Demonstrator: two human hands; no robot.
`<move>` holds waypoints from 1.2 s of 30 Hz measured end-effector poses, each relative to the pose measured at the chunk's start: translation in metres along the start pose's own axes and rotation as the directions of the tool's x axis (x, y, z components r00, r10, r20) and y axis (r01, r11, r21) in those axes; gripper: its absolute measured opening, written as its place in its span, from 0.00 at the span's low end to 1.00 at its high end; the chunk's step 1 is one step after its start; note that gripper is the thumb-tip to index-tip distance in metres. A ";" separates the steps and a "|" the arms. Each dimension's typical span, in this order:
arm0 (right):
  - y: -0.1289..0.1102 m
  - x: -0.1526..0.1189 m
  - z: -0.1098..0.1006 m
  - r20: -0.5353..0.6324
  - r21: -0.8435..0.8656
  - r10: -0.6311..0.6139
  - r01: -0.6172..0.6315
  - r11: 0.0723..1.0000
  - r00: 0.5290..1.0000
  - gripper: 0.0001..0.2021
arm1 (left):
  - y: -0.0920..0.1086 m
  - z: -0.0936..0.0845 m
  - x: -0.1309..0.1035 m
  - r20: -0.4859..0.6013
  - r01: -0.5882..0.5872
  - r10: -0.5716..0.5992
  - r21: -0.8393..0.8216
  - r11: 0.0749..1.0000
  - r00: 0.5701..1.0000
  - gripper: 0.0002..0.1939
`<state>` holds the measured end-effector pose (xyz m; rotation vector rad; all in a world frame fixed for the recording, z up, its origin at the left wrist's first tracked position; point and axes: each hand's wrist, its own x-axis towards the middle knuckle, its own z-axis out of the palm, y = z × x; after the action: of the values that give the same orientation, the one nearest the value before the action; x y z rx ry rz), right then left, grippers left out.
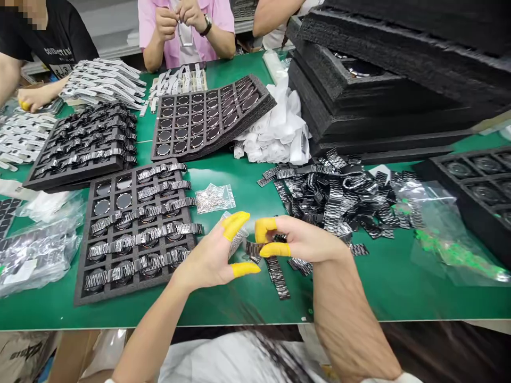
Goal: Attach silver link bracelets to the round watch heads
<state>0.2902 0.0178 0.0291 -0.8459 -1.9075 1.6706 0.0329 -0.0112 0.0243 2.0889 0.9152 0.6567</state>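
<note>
Yellow finger cots cover fingertips on both hands. My right hand (297, 238) pinches a dark metal watch band (254, 248) between thumb and finger, and the band's end points left. Just left of it, my left hand (211, 255) has its thumb and fingers spread apart, with nothing between them. Behind the left fingers lies a small clear bag (238, 239), partly hidden. Another loose band (278, 277) rests on the green table under the right hand. A heap of black metal bands (331, 197) spreads beyond that hand.
Left of my hands sits a foam tray (85, 266) of watches, most with bands. A bag of small pins (215, 198) lies beside it. Farther back are a tilted tray of watch faces (205, 118), white wrappings (279, 133) and stacked black foam (359, 117). Co-workers sit opposite.
</note>
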 end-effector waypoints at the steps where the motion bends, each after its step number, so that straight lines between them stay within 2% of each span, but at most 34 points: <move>1: -0.001 0.003 0.005 -0.012 0.100 -0.018 0.019 0.995 1.000 0.20 | -0.004 0.005 -0.001 0.012 -0.002 0.002 0.001 1.000 1.000 0.36; 3: -0.001 0.011 0.017 -0.045 0.262 -0.010 0.021 0.965 0.999 0.20 | -0.012 0.007 -0.006 -0.011 -0.006 0.006 -0.001 1.000 1.000 0.29; 5: 0.002 0.017 0.025 -0.052 0.345 0.027 -0.008 0.938 0.998 0.21 | -0.019 0.000 -0.012 -0.040 -0.053 0.053 0.023 0.998 0.998 0.27; 7: 0.005 0.020 0.027 0.020 0.353 0.054 -0.058 0.934 0.998 0.20 | -0.019 -0.012 -0.018 -0.020 -0.132 0.134 0.051 0.990 0.991 0.25; 10: 0.008 0.021 0.023 0.221 0.239 0.027 -0.081 0.968 0.975 0.15 | -0.005 -0.025 -0.025 0.121 -0.238 0.226 0.101 0.966 0.967 0.26; 11: 0.010 0.021 0.020 0.225 0.177 0.021 -0.062 0.982 0.974 0.13 | 0.002 -0.027 -0.026 0.187 -0.266 0.244 0.108 0.958 0.952 0.25; 12: 0.014 0.022 0.016 0.159 0.099 0.021 -0.038 0.994 0.987 0.12 | 0.009 -0.028 -0.027 0.249 -0.283 0.253 0.093 0.955 0.935 0.22; 13: 0.019 0.023 0.012 0.030 0.003 0.024 -0.024 1.000 0.999 0.10 | 0.015 -0.028 -0.028 0.294 -0.280 0.255 0.046 0.959 0.921 0.18; 14: 0.026 0.024 0.009 -0.125 -0.111 0.024 -0.038 0.993 0.992 0.10 | 0.020 -0.028 -0.028 0.313 -0.251 0.250 -0.038 0.967 0.916 0.13; 15: 0.034 0.027 0.006 -0.265 -0.225 0.018 -0.080 0.971 0.964 0.10 | 0.023 -0.027 -0.027 0.319 -0.198 0.238 -0.152 0.968 0.917 0.08; 16: 0.042 0.029 0.004 -0.356 -0.326 0.006 -0.130 0.936 0.934 0.10 | 0.025 -0.026 -0.026 0.330 -0.128 0.223 -0.284 0.950 0.917 0.06; 17: 0.050 0.032 0.002 -0.390 -0.409 0.000 -0.173 0.896 0.921 0.10 | 0.025 -0.023 -0.024 0.361 -0.050 0.217 -0.420 0.906 0.907 0.07; 18: 0.057 0.035 0.002 -0.377 -0.473 0.007 -0.199 0.858 0.926 0.09 | 0.024 -0.020 -0.023 0.413 0.050 0.212 -0.539 0.841 0.886 0.09; 20: 0.066 0.041 0.003 -0.314 -0.566 0.033 -0.215 0.796 0.949 0.08 | 0.018 -0.008 -0.019 0.521 0.289 0.190 -0.699 0.655 0.832 0.15; 22: 0.068 0.045 0.005 -0.279 -0.639 0.041 -0.217 0.737 0.959 0.04 | 0.009 0.008 -0.016 0.597 0.498 0.141 -0.758 0.421 0.790 0.23; 23: 0.068 0.047 0.006 -0.269 -0.669 0.046 -0.221 0.709 0.962 0.03 | 0.004 0.017 -0.015 0.612 0.562 0.105 -0.771 0.300 0.784 0.26; 25: 0.067 0.047 0.006 -0.256 -0.706 0.059 -0.229 0.671 0.965 0.08 | -0.004 0.035 -0.012 0.612 0.605 0.057 -0.789 0.106 0.789 0.28; 27: 0.067 0.045 0.004 -0.255 -0.693 0.062 -0.226 0.685 0.965 0.10 | -0.010 0.047 -0.010 0.574 0.574 -0.020 -0.819 -0.001 0.819 0.28; 29: 0.069 0.041 0.001 -0.287 -0.611 0.033 -0.209 0.763 0.957 0.09 | -0.011 0.053 -0.007 0.496 0.497 -0.160 -0.867 -0.035 0.854 0.28; 31: 0.070 0.037 -0.001 -0.349 -0.472 0.002 -0.177 0.864 0.937 0.06 | -0.009 0.054 -0.004 0.400 0.417 -0.327 -0.909 -0.021 0.856 0.29; 33: 0.069 0.034 0.000 -0.400 -0.339 -0.021 -0.127 0.932 0.916 0.05 | -0.005 0.053 -0.001 0.317 0.361 -0.471 -0.933 0.003 0.823 0.30; 36: 0.066 0.035 0.007 -0.429 -0.253 -0.054 -0.062 0.965 0.902 0.04 | -0.002 0.052 0.002 0.225 0.313 -0.609 -0.949 0.041 0.761 0.31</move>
<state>0.2701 0.0421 -0.0388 -1.2103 -1.8211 1.1166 0.0694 -0.0316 -0.0075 0.4371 0.8716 0.8096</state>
